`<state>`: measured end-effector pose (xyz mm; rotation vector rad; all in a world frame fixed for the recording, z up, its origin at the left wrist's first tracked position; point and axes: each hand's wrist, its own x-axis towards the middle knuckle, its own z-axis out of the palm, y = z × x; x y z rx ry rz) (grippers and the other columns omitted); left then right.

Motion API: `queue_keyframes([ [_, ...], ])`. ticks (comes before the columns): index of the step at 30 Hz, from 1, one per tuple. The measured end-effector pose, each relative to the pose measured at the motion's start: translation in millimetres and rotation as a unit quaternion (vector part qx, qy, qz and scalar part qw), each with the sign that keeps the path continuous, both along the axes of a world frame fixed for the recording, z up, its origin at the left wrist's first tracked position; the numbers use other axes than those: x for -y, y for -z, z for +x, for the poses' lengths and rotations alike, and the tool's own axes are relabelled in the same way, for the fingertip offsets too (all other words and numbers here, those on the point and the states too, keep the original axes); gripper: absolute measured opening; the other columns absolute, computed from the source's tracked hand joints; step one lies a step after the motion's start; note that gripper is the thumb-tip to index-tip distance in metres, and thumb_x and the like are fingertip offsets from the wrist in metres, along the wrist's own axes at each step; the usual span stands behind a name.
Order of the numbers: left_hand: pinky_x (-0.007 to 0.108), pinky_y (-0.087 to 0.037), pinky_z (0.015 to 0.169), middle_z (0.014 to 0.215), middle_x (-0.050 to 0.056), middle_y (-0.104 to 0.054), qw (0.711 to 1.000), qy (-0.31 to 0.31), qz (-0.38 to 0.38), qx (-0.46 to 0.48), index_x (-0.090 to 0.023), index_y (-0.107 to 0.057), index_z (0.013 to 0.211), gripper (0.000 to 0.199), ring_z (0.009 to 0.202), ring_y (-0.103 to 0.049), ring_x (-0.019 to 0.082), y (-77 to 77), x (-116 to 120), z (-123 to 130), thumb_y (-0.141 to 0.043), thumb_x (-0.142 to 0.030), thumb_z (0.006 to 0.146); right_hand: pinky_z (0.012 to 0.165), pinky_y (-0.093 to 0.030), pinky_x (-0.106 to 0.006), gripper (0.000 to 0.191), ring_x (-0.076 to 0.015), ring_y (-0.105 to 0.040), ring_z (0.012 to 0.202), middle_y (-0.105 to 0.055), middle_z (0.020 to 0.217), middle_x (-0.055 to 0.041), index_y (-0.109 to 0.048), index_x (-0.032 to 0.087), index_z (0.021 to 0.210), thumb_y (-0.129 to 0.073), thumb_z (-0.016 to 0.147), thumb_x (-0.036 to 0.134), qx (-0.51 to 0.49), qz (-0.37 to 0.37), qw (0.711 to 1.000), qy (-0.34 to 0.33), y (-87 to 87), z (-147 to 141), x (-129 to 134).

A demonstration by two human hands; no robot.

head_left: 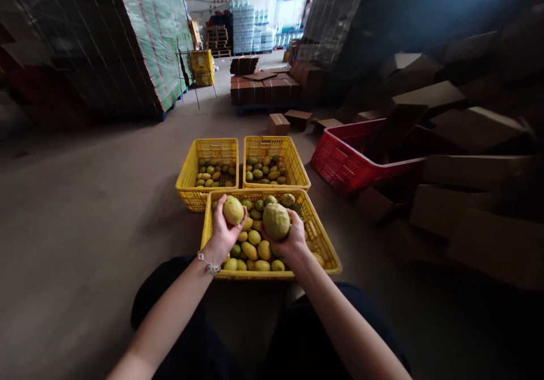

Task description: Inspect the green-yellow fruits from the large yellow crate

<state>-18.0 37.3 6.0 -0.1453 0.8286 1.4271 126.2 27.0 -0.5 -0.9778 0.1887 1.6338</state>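
Observation:
My left hand [224, 229] holds a smooth, pale yellow-green fruit [233, 210] with the fingers curled round it. In my right hand [293, 234] is a larger, bumpy green fruit [276, 221]. Both are raised over the near yellow crate [323, 238], apart from each other. Several green and yellow fruits [249, 250] of mixed sizes lie loose in that crate. The exact kind of fruit cannot be made out. My forearms hide part of the near rim and some of the fruits.
Two more yellow crates, the left [186, 182] and the right [300, 170], stand just beyond with fruits low inside. A red crate [340, 165] sits to the right among cardboard boxes [461, 193]. Wrapped pallet stacks [147, 34] rise on the left; boxes [263, 90] lie on a pallet ahead.

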Motion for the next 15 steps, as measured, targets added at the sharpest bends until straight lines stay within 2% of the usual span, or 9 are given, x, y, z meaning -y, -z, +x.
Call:
queue_keyframes([
  [2, 0.029, -0.06, 0.07, 0.08, -0.001, -0.067, 1.0, 0.012, 0.004, 0.012, -0.024, -0.061, 0.089, 0.01, 0.069, -0.067, 0.014, -0.2, -0.7, 0.1, -0.065, -0.032, 0.089, 0.062, -0.059, -0.038, 0.018, -0.0181, -0.063, 0.052, -0.066, 0.056, 0.0008, -0.06, 0.023, 0.073, -0.049, 0.085, 0.03, 0.006, -0.013, 1.0, -0.007, 3.9, 1.9, -1.1],
  [4, 0.029, -0.06, 0.068, 0.08, 0.003, -0.069, 0.998, 0.052, 0.003, 0.032, -0.022, -0.062, 0.093, 0.014, 0.071, -0.069, 0.016, 0.8, -0.6, 0.1, -0.055, -0.033, 0.094, 0.061, -0.059, -0.039, 0.018, -0.0193, -0.064, 0.054, -0.067, 0.056, 0.0002, -0.061, 0.023, 0.074, -0.048, 0.085, 0.031, 0.018, -0.021, 0.999, -0.016, 8.1, 4.1, -1.8],
  [8, 0.027, -0.058, 0.062, 0.08, 0.007, -0.071, 0.994, 0.102, 0.003, 0.027, -0.019, -0.063, 0.108, 0.026, 0.069, -0.07, 0.017, 4.7, 1.0, 1.4, -0.039, -0.023, 0.098, 0.058, -0.057, -0.038, 0.021, -0.0215, -0.065, 0.055, -0.068, 0.059, -0.0031, -0.064, 0.022, 0.077, -0.05, 0.085, 0.035, 0.035, -0.008, 0.998, -0.053, 10.8, 7.2, -0.7],
  [11, 0.028, -0.058, 0.059, 0.076, 0.006, -0.069, 0.995, 0.102, 0.003, 0.01, -0.017, -0.064, 0.105, 0.024, 0.066, -0.069, 0.019, 5.2, 1.4, 2.3, -0.047, -0.032, 0.096, 0.057, -0.056, -0.036, 0.019, -0.0202, -0.064, 0.054, -0.068, 0.059, -0.0026, -0.065, 0.02, 0.078, -0.057, 0.085, 0.036, 0.04, 0.014, 0.998, -0.054, 3.9, 6.0, 1.2],
  [15, 0.029, -0.058, 0.061, 0.074, 0.005, -0.066, 0.996, 0.091, -0.016, -0.001, -0.017, -0.063, 0.099, 0.026, 0.064, -0.068, 0.018, 3.6, 0.6, 1.8, -0.062, -0.04, 0.088, 0.054, -0.054, -0.029, 0.006, -0.0164, -0.063, 0.054, -0.07, 0.062, 0.0016, -0.065, 0.022, 0.082, -0.063, 0.083, 0.027, 0.044, 0.028, 0.998, -0.023, -8.3, 2.2, 2.6],
])
